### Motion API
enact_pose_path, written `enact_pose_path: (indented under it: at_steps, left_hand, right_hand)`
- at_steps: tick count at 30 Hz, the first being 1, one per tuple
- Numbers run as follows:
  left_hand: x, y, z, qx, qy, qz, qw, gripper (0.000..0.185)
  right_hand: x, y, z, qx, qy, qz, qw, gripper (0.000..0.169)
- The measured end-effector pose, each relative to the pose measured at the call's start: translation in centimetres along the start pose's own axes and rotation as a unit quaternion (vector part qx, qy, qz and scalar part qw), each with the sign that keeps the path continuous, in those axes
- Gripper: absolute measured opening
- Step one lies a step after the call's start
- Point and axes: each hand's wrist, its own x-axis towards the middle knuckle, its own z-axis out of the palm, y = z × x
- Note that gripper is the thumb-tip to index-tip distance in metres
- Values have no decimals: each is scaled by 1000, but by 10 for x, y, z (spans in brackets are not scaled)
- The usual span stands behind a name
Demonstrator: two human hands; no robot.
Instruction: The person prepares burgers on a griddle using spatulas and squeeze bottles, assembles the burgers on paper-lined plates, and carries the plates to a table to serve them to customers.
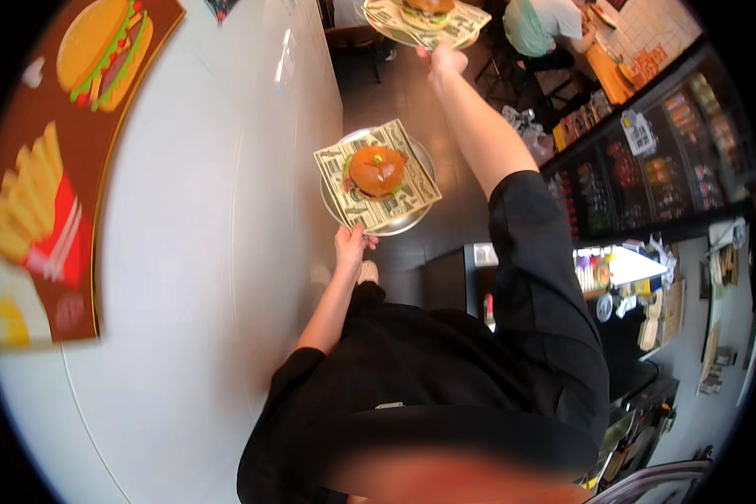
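My left hand (351, 246) grips the near rim of a round metal plate (409, 223), held out before my body. A printed paper sheet (418, 189) lies across that plate, and a burger with a glossy bun (377, 170) rests on it. Farther ahead, at the top edge of the view, my right hand (446, 61) holds a second round plate (383, 31) by its near edge. Similar printed paper (466, 26) lines this one, under another burger (426, 17). The far part of the second plate is cut off by the frame.
A white wall (183, 208) with a brown food-picture sign (82, 157) runs along my left. On the right stand a glass-fronted drinks fridge (642, 170) and a dark counter (447, 277). Ahead, a person (545, 25) sits at a wooden counter (611, 75); plastic bags (532, 135) lie nearby.
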Motion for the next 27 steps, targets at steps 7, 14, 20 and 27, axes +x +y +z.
enact_pose_path:
  at_steps: [7, 14, 20, 27]
  left_hand:
    - [134, 104, 66, 77, 10, -17, 997, 14]
    - [315, 93, 126, 59, -42, -41, 997, 12]
    - [509, 45, 184, 39, -89, -54, 994, 13]
    - [699, 10, 290, 33, -114, -40, 992, 13]
  right_hand:
    - [168, -10, 78, 69, 17, 28, 997, 20]
    - [340, 11, 39, 23, -34, 5, 999, 17]
    - [505, 50, -3, -52, -86, 9, 995, 13]
    - [693, 68, -6, -33, -94, 27, 995, 12]
